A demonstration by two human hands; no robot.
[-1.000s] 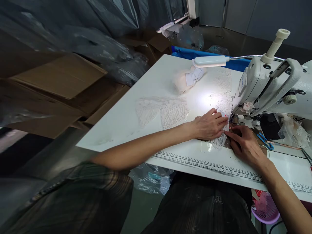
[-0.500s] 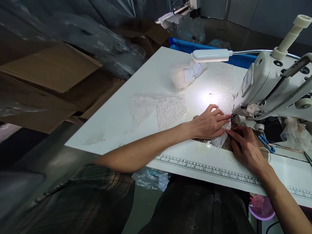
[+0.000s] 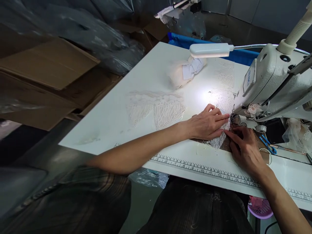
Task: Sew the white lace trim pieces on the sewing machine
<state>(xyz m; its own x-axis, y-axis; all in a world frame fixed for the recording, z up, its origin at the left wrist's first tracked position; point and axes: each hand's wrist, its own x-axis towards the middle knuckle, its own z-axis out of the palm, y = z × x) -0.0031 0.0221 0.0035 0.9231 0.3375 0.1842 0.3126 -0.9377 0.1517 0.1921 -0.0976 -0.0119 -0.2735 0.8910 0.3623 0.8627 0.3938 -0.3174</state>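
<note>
A white lace piece (image 3: 218, 142) lies under the needle area of the sewing machine (image 3: 265, 74). My left hand (image 3: 208, 123) rests palm down on it, fingers stretched toward the presser foot (image 3: 233, 118) and pressing the lace flat. On the near right side, my right hand (image 3: 245, 146) has its fingers bent, with thumb and index finger at the edge of the same lace; the grip is partly hidden. Further left on the table lie more lace pieces (image 3: 169, 110). A bundle of pale fabric tied with a white strip (image 3: 192, 70) sits behind my left hand.
A lamp (image 3: 211, 50) shines on the table (image 3: 102, 126). Blue thread snips (image 3: 266, 144) lie right of my right hand, near scraps of tulle (image 3: 297, 133). A printed ruler (image 3: 204, 171) runs along the front edge. Cardboard boxes (image 3: 48, 65) stand at left, a pink basket (image 3: 262, 209) below.
The view has shifted slightly, so the machine looks larger and the table sits a little further left. Both hands keep nearly the same places on the lace.
</note>
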